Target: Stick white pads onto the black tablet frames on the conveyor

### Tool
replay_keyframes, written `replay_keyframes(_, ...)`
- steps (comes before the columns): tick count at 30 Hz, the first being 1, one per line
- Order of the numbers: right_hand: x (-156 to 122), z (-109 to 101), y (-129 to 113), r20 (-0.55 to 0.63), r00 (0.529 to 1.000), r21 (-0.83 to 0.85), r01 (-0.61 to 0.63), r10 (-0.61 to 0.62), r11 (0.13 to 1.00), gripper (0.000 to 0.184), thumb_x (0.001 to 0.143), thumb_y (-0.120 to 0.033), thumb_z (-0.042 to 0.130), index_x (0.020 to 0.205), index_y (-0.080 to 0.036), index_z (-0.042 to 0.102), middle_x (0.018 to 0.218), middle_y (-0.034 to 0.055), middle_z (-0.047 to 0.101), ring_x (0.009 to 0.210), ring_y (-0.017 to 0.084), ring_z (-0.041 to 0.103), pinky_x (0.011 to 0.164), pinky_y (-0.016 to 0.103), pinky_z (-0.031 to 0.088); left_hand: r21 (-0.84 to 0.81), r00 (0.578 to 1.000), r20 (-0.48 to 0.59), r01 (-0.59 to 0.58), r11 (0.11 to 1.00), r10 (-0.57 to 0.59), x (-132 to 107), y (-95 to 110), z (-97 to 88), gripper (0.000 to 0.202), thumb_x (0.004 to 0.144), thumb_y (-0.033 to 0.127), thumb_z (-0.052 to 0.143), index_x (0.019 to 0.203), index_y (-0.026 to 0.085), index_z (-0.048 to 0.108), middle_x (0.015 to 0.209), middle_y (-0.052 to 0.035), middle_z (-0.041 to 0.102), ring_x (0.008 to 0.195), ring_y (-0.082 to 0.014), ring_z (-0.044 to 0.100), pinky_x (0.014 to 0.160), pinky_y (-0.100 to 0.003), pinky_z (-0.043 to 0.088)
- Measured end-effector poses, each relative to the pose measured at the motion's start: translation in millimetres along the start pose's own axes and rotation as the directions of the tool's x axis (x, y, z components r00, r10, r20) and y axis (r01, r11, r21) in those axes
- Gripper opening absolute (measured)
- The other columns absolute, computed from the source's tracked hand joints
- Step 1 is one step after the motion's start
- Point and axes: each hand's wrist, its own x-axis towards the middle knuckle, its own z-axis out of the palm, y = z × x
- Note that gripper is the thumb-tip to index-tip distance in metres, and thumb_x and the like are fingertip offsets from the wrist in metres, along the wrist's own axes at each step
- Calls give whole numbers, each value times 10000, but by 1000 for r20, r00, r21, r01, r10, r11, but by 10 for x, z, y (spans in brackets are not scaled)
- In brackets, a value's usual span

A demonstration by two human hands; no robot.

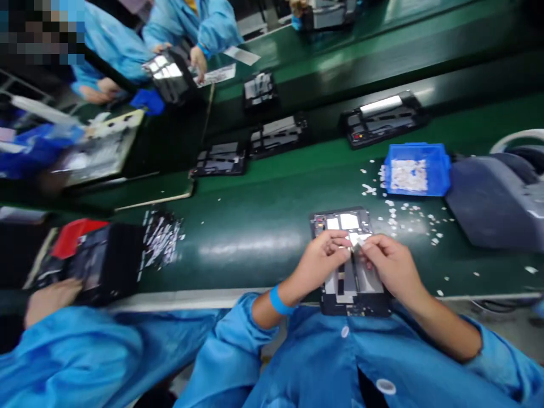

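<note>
A black device frame (340,218) with white and grey parts inside lies on the green bench in front of me, its near end at the bench edge. My left hand (323,258) and my right hand (389,266) hover over its middle. Both pinch a small pale piece (356,241) between their fingertips, the fingers curled together. Their palms hide much of the frame's centre. I wear a blue coat and a blue band on my left wrist.
A blue bin (415,169) of small white pieces stands at the right, with loose white bits (408,218) scattered near it. A grey machine (497,198) sits far right. Several black frames (276,135) lie on the belt behind. A neighbour's hand (51,297) touches a black unit at left. Other workers sit across.
</note>
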Motion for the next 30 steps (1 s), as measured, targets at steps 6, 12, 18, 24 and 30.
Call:
replay_keyframes(6,420,448,-216,276,944,-270,257,-181,928,254,1007,-399,578,947,-212,738,794,19,722,721,181,645,687,312,490,-73,964,-266,-37,997,16,-9,-130,-282,241,955,420,665,905,185,652,815,-15,692,735,-140,611,717,-273,491)
replay_keyframes(12,871,147,-183,597,654,-684,718,-464,132,344,1060,-243,475,1286,-223,734,1032,94,743,865,232,581,789,363,414,753,931,27,-258,605,364,128,-51,-779,128,995,204,567,897,211,650,1235,-77,768,1133,-246,652,1031,-446,469)
replay_keyframes(18,1046,107,-122,732,566,-657,735,-378,-171,386,1022,-193,519,1359,-280,686,972,84,669,795,224,460,699,334,310,909,902,337,-386,158,269,255,-84,-722,161,996,175,549,1074,185,689,1479,-94,649,1238,-298,583,1018,-466,448)
replay_keyframes(24,1074,60,-148,773,503,-607,763,-386,-221,404,1021,-168,509,1394,-215,658,998,96,677,818,226,464,736,352,323,915,898,360,-392,91,252,279,-35,-694,214,989,170,534,1151,171,674,1442,-104,659,1202,-300,588,1007,-457,440)
replay_keyframes(30,1090,57,-191,804,474,-573,780,-359,-252,388,1007,-178,536,1361,-240,682,1001,98,670,830,230,459,725,361,304,906,897,362,-403,129,254,284,-3,-698,203,976,147,539,1132,166,668,1434,-116,663,1211,-303,592,1023,-464,432)
